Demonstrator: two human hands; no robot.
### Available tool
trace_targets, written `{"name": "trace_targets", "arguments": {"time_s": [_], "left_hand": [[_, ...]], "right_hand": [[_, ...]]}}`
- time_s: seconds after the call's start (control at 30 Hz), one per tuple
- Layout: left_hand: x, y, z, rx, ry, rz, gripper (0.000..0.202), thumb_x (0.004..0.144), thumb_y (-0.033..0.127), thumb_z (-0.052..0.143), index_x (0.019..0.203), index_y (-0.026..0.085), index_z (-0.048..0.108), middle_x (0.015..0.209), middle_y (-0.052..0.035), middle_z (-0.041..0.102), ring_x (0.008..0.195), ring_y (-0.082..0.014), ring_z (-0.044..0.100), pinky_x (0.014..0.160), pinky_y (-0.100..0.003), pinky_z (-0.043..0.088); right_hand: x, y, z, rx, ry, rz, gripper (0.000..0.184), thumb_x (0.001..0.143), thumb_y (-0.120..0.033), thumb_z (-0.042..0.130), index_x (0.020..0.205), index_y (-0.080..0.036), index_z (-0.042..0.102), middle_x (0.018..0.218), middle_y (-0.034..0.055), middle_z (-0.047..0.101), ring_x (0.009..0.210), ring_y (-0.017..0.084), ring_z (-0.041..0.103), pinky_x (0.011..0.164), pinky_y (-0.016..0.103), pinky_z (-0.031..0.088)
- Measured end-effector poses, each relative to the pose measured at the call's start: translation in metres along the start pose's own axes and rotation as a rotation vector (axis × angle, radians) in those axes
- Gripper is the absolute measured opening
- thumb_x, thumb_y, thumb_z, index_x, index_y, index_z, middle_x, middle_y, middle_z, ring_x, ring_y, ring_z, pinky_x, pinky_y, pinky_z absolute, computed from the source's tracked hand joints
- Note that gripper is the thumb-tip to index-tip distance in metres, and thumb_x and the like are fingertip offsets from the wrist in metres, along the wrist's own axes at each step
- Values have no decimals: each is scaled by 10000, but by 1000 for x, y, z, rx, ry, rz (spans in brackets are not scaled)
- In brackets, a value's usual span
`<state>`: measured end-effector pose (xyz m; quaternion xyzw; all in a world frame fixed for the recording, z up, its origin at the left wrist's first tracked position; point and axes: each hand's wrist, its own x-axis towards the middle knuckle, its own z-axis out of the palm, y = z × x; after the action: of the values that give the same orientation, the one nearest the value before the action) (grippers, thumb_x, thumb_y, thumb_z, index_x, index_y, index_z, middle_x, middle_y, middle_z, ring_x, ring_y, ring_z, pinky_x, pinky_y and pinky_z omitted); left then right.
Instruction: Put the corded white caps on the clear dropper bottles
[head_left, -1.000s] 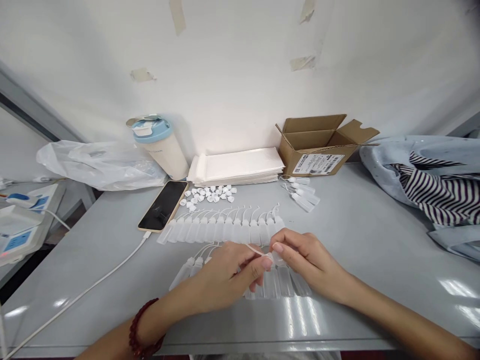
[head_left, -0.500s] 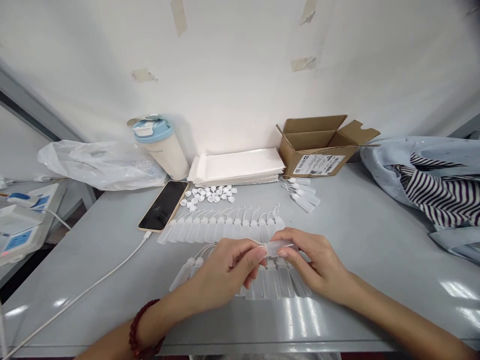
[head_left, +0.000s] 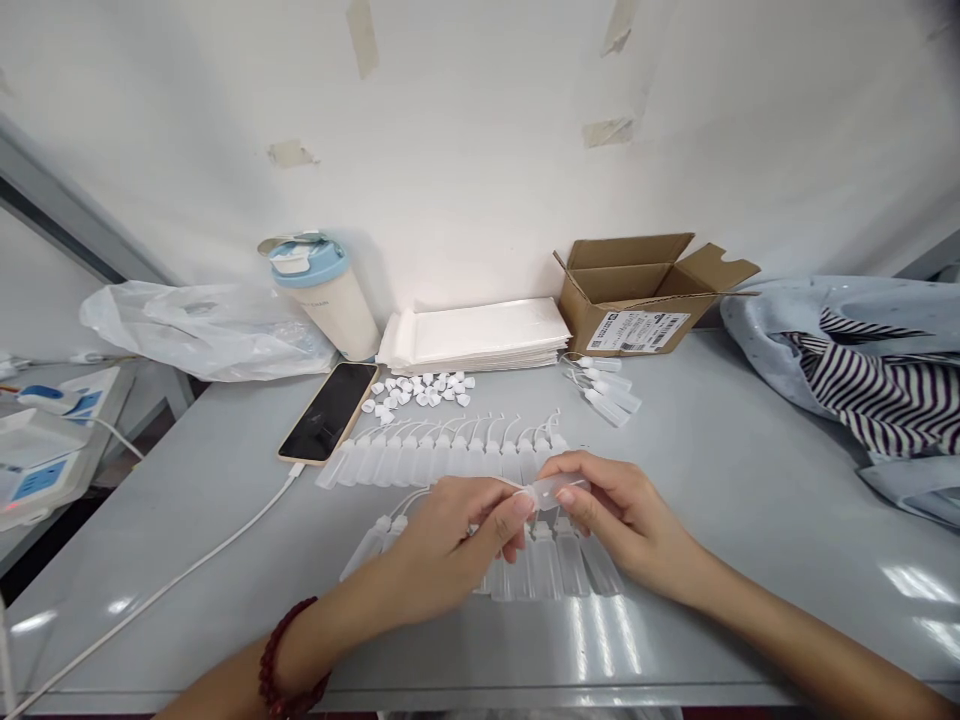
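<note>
Between my hands lies a small translucent plastic bottle (head_left: 553, 490), held sideways above the table. My left hand (head_left: 472, 530) pinches its neck end, where a thin white tube runs off to the left. Thumb and fingers of my right hand (head_left: 622, 515) grip the bottle's body. Beneath my hands is a front row of similar bottles (head_left: 546, 565), partly hidden by my left hand and wrist. Behind it stretches a back row of bottles (head_left: 424, 460) with thin curved tubes pointing away from me.
Small white caps (head_left: 420, 388) lie scattered beside a phone (head_left: 330, 412) on a charging cable. Behind are a tumbler (head_left: 330, 300), a plastic bag (head_left: 202, 330), a stack of white envelopes (head_left: 480, 335) and an open cardboard box (head_left: 637, 300). Several more bottles (head_left: 606, 390) lie before the box; striped fabric (head_left: 885, 390) is right.
The bottle's body end has tipped slightly, and my right fingers have shifted a little on it. My left hand keeps its pinch at the neck. Everything else stays put.
</note>
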<state>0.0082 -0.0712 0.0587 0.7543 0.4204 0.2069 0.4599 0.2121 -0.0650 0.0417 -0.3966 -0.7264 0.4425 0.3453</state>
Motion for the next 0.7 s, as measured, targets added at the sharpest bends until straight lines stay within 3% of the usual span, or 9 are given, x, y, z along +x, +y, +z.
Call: {"name": "trace_targets", "arguments": {"time_s": [0.1, 0.2, 0.3, 0.4, 0.57, 0.63, 0.7], "left_hand": [[-1, 4, -3, -137, -82, -67, 454, 994, 396, 298, 715, 158, 566, 649, 5, 603, 624, -110, 580, 607, -218, 445], [-1, 0, 0, -10, -69, -9, 442, 996, 358, 317, 657, 159, 520, 590, 18, 563, 565, -101, 546, 573, -218, 419], [0, -8, 6, 319, 103, 225, 398, 999, 294, 314, 672, 160, 496, 606, 9, 548, 534, -108, 502, 539, -240, 398], [1, -17, 11, 642, 273, 467, 294, 1008, 244, 288, 853, 142, 517, 674, -18, 579, 545, -136, 513, 491, -256, 391], [2, -25, 14, 975, 378, 672, 69, 963, 120, 408, 947, 117, 476, 721, -38, 601, 569, -156, 534, 478, -267, 389], [3, -25, 13, 956, 383, 672, 70, 959, 117, 413, 946, 118, 483, 725, -39, 598, 568, -152, 521, 488, -269, 389], [3, -23, 12, 779, 357, 590, 129, 974, 176, 401, 905, 134, 501, 719, -31, 589, 593, -146, 523, 517, -265, 403]], "right_hand": [[0, 1, -1, -53, 4, -102, 180, 942, -267, 458, 1009, -184, 604, 813, 27, 596, 610, 110, 515, 530, 220, 409], [0, 2, -2, -80, 2, -157, 168, 939, -235, 455, 1010, -187, 600, 805, 27, 591, 637, 120, 532, 559, 230, 427], [-1, 1, -2, -107, -9, -147, 168, 945, -231, 440, 992, -186, 595, 784, 16, 580, 617, 114, 520, 563, 233, 416], [-1, 0, -1, -94, -16, -89, 185, 955, -253, 420, 971, -175, 587, 717, -7, 551, 569, 102, 490, 543, 229, 394], [2, 1, 1, 11, -38, 39, 247, 958, -322, 415, 909, -167, 599, 569, -52, 443, 493, 93, 417, 490, 225, 345], [2, 2, 1, 50, -47, 84, 275, 958, -361, 414, 902, -171, 605, 544, -58, 417, 472, 92, 394, 469, 223, 325], [2, 3, 1, 90, -48, 114, 291, 958, -390, 409, 919, -176, 602, 534, -61, 405, 465, 94, 394, 459, 221, 325]]}}
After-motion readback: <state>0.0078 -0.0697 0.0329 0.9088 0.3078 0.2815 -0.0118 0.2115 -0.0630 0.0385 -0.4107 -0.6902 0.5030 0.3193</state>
